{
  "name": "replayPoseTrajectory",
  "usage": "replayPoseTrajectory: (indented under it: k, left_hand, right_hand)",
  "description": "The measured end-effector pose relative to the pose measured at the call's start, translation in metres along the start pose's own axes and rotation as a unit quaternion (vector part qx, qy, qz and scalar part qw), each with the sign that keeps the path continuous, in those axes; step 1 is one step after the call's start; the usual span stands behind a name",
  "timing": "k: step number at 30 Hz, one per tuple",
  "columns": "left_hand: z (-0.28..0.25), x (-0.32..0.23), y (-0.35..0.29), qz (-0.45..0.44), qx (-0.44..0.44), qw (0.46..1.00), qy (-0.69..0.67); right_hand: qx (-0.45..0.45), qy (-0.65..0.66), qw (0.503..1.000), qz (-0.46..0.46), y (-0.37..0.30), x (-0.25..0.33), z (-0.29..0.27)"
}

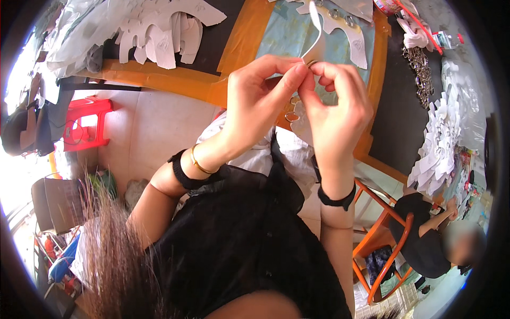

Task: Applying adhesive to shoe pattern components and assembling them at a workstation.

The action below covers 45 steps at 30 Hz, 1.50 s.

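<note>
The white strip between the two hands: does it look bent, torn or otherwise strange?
No tear shows. The white strip curves up from the fingertips of the left hand and right hand, which pinch its lower end together; the bend looks like flexing, not damage. The pinched end itself is hidden. Similar white cut pieces lie loosely heaped on the table.

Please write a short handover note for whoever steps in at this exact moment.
Left hand: fingertips pinched on the white cut piece at its lower end.
Right hand: pinching the same spot, where a small metal ring shows.
Both are raised over the orange-edged table.
Done: other white pieces with rings lie on the table ahead.
Left: stacks of white pieces sit to the right, beside a pile of metal rings.
</note>
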State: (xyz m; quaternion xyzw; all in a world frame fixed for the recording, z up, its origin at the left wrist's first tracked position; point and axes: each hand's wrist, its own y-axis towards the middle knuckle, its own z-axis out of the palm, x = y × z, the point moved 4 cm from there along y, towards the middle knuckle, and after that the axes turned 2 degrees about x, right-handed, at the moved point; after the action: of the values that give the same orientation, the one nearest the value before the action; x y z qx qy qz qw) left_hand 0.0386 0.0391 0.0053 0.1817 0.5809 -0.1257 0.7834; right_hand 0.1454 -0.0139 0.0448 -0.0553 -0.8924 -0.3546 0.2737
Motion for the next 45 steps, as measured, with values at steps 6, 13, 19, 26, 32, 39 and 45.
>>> replayPoseTrajectory:
  k: [6, 13, 19, 26, 32, 39, 45]
  left_hand:
    - [-0.001, -0.003, 0.017, -0.023, 0.069, 0.993, 0.096]
    - [0.003, 0.002, 0.026, -0.063, 0.104, 0.988, 0.094]
    - [0.0, 0.007, 0.035, -0.055, 0.139, 0.986, 0.078]
    - [0.009, 0.002, 0.03, -0.102, 0.187, 0.976, -0.035]
    - [0.001, 0.013, 0.035, -0.081, 0.136, 0.987, -0.017]
    - [0.001, 0.028, 0.038, -0.105, 0.108, 0.988, -0.036]
    - [-0.001, 0.017, 0.034, -0.094, 0.104, 0.988, 0.059]
  right_hand:
    - [0.058, 0.072, 0.993, 0.073, 0.011, -0.011, -0.004]
    - [0.092, 0.169, 0.966, 0.174, 0.009, -0.029, -0.001]
    - [0.113, 0.321, 0.899, 0.275, 0.007, -0.043, -0.001]
    - [0.107, 0.35, 0.885, 0.288, 0.006, -0.045, 0.004]
    - [0.076, 0.254, 0.938, 0.225, 0.007, -0.045, 0.005]
    - [0.034, 0.129, 0.975, 0.179, 0.002, -0.05, 0.007]
    - [0.041, 0.139, 0.981, 0.126, 0.008, -0.04, -0.007]
